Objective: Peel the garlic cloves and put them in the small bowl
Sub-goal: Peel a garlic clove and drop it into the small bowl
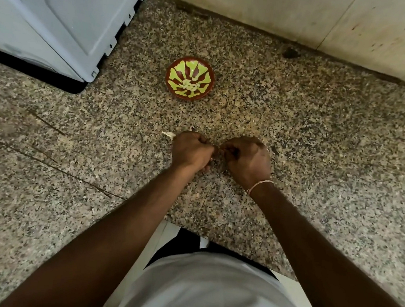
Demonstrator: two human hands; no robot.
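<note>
Left hand and right hand: curled together, apparently peeling a hidden clove; bowl beyond them, awaiting peeled garlic.

Speckled granite counter with small bowl, garlic skin scrap, grey appliance.

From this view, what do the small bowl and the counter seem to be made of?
The small bowl looks like glazed ceramic or painted clay: red-brown with a glossy yellow-green pattern that catches light. The counter looks like polished granite or terrazzo: speckled beige, grey and black grains, with a smooth surface. Neither is certain from one picture.
</note>
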